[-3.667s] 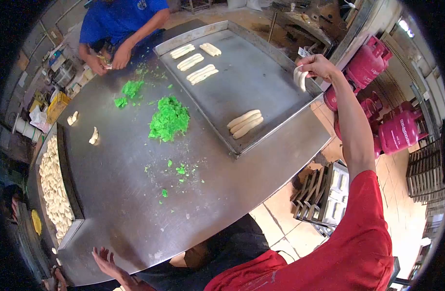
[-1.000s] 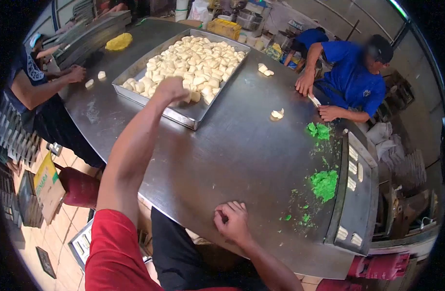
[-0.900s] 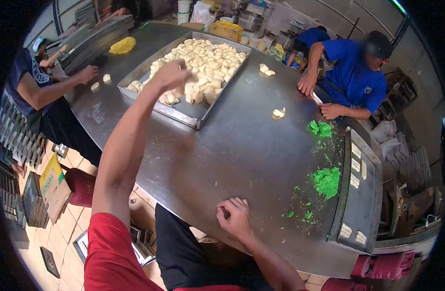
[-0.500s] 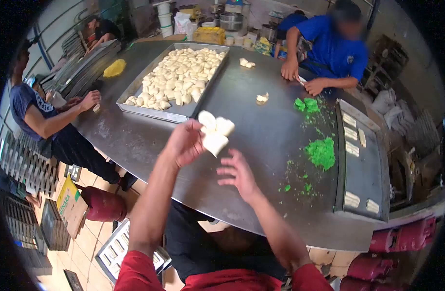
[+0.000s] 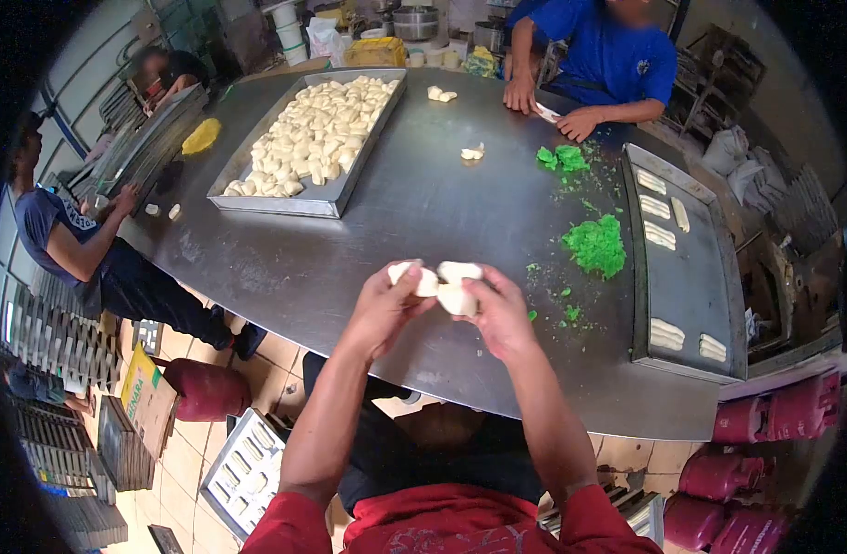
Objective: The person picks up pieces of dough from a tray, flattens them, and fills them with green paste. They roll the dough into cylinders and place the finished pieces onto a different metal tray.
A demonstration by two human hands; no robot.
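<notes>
Above the near part of the metal table, my left hand (image 5: 385, 309) is closed on pale dough pieces (image 5: 426, 283). Facing it, my right hand (image 5: 502, 314) grips more dough pieces (image 5: 456, 297), its thumb and fingers pressed on them. The two clusters meet between my hands at about the same height. To the right of my right hand lies a heap of shredded green filling (image 5: 595, 246), with crumbs scattered around it. A deep tray (image 5: 329, 205) piled with dough pieces stands beyond my left hand.
At the right edge, a long tray (image 5: 687, 286) holds several ridged dough strips. Two small dough clusters (image 5: 472, 153) and a smaller green heap (image 5: 562, 158) lie farther back. A co-worker in blue (image 5: 599, 55) handles dough across the table; another person (image 5: 68, 231) works at the left.
My right hand, open and apart before, has come up to the dough and now grips part of it. My left hand has lowered slightly. The camera view has shifted.
</notes>
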